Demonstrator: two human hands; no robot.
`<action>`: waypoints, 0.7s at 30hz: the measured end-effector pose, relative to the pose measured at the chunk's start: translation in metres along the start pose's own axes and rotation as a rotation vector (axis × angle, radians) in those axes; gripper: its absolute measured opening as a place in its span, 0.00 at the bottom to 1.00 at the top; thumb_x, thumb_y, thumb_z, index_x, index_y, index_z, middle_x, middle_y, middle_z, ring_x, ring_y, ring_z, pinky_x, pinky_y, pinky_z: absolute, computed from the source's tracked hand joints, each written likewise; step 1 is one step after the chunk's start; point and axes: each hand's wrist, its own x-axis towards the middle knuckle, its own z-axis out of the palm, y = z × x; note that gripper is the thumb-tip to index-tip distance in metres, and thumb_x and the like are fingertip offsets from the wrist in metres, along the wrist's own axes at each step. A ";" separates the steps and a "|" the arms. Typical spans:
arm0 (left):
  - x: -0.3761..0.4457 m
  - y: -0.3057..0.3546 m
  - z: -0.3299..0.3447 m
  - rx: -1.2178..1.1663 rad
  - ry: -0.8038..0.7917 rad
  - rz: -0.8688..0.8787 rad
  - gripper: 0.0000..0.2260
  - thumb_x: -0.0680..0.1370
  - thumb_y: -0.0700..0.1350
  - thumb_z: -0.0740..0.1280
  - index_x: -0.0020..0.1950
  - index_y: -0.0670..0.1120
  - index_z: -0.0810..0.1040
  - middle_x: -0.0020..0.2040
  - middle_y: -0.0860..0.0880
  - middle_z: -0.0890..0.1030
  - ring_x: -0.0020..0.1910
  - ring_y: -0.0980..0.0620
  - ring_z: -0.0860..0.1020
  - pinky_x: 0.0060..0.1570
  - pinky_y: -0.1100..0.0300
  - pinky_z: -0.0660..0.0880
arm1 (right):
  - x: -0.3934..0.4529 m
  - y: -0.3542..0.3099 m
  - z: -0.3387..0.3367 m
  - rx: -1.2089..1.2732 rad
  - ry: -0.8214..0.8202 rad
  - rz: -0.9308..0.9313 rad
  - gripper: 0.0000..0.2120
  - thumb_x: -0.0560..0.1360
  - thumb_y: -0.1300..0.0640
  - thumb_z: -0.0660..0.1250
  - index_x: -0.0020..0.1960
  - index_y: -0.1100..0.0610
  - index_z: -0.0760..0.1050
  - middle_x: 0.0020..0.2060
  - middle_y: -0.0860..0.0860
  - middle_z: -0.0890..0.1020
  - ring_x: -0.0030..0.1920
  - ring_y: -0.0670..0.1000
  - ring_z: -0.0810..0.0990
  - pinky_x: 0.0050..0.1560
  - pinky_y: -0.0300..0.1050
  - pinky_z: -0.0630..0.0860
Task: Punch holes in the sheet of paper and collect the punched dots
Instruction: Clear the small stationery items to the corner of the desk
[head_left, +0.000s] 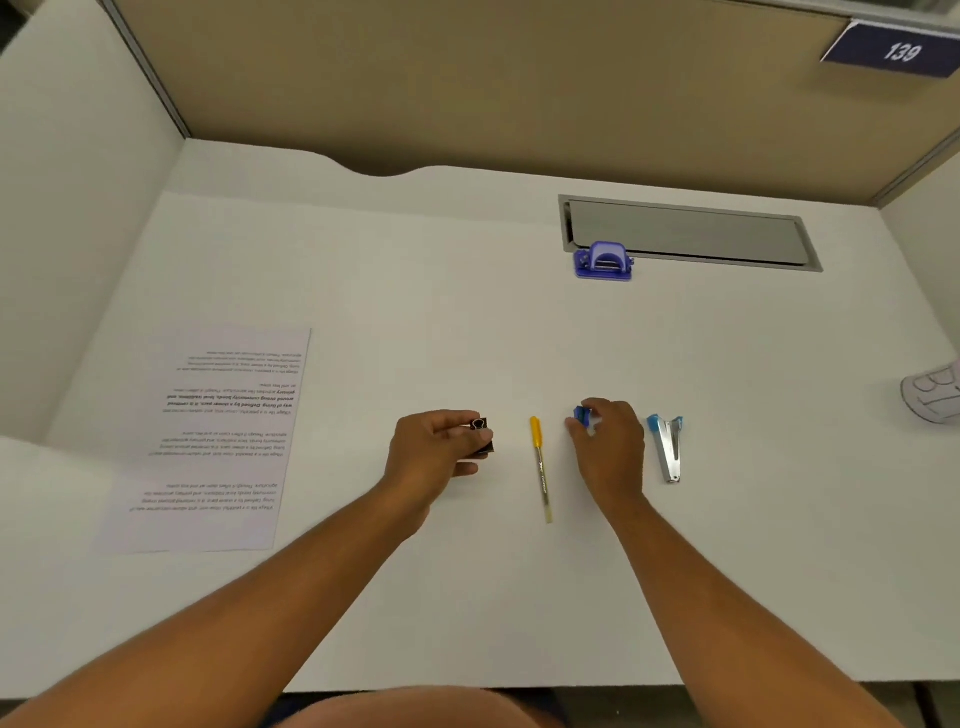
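One placard (897, 51) reads "139"; the sheet's (218, 441) print is illegible.

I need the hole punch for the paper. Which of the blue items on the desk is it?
The purple-blue hole punch at the far side, untouched; the others are near the hands.

Wide bare tabletop (415, 291) between the near row and the purple hole punch (603, 261) at the back. Near row crowded: black binder clip (482, 436), yellow pen (540, 467), small blue object (582, 415), blue-handled staple remover (668, 447), narrow gaps between. Printed sheet (218, 441) flat at left, open strip beside it. Partition walls (467, 78) closing back and sides
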 end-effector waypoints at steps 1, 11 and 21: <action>0.000 0.000 -0.003 0.019 0.016 0.011 0.13 0.77 0.39 0.79 0.60 0.42 0.86 0.47 0.45 0.90 0.45 0.49 0.90 0.43 0.58 0.84 | 0.000 -0.002 0.001 0.019 0.006 -0.022 0.12 0.77 0.63 0.75 0.60 0.60 0.81 0.53 0.56 0.81 0.52 0.56 0.82 0.58 0.54 0.80; 0.022 0.037 -0.080 0.093 0.210 0.164 0.10 0.76 0.41 0.79 0.56 0.48 0.86 0.42 0.51 0.90 0.44 0.56 0.89 0.39 0.62 0.81 | -0.003 -0.115 0.056 0.345 -0.114 -0.161 0.14 0.75 0.66 0.75 0.58 0.55 0.84 0.50 0.47 0.83 0.46 0.44 0.83 0.46 0.29 0.78; 0.106 0.116 -0.220 0.314 0.402 0.347 0.10 0.78 0.39 0.77 0.60 0.42 0.87 0.46 0.48 0.89 0.44 0.55 0.88 0.49 0.69 0.80 | 0.028 -0.252 0.169 0.332 -0.224 -0.310 0.12 0.77 0.64 0.73 0.59 0.53 0.84 0.49 0.40 0.83 0.49 0.43 0.83 0.49 0.35 0.81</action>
